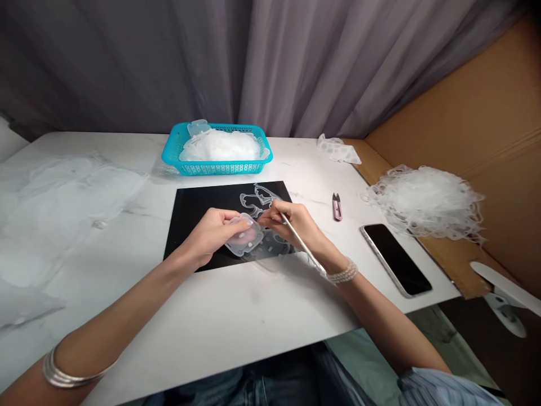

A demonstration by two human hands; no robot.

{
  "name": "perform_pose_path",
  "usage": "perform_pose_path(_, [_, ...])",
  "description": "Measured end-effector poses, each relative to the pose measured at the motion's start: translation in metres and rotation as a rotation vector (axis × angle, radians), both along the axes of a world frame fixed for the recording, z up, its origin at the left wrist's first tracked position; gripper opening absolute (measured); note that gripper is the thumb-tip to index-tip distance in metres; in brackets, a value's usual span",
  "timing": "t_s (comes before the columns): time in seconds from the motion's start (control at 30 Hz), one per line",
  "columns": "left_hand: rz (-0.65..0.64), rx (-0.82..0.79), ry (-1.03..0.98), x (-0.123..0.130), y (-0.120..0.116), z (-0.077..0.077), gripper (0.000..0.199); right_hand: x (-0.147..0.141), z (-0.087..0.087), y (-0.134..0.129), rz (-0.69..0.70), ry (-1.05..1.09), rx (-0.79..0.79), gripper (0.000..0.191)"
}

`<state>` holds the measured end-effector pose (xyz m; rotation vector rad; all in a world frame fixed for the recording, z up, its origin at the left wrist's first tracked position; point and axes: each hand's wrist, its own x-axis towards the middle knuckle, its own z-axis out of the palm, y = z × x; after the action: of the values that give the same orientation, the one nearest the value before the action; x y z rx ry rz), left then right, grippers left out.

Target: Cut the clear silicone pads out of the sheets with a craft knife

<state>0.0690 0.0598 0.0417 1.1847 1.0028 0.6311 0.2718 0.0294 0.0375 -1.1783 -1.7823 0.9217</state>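
Left hand clamps a clear plastic cutout just above a black sheet on a white marble-look table — right hand pinches a slender pen-like tool close by, the 2 hands together, a steady hold for fine work.

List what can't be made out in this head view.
Head view:
Tip of the slim pale tool: hidden by the fingers of the right hand.
Part of the clear plastic piece: covered by the left hand.
Floor of the blue basket: hidden by the white translucent mass.
Middle of the black sheet: hidden by both hands.
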Motion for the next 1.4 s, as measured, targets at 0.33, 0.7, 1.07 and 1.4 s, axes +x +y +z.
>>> perform_pose_path(0.33, [0.216,-0.068,-0.081,-0.02,0.008,-0.013,0.027,0.022,-0.008,0.0,-0.193,0.052,0.034,0.036])
perform_pose_path(0.7, [0.117,-0.158,-0.269,-0.017,-0.005,-0.003,0.021,-0.014,0.01,-0.008,-0.121,0.226,-0.201,0.042])
perform_pose_path(1.07, [0.14,-0.247,-0.332,-0.015,-0.012,0.006,0.019,-0.009,0.004,-0.006,-0.108,0.467,-0.302,0.045])
perform_pose_path(1.4, [0.233,-0.279,-0.34,-0.017,-0.012,0.006,0.037,-0.013,0.008,-0.017,-0.34,0.338,0.027,0.04])
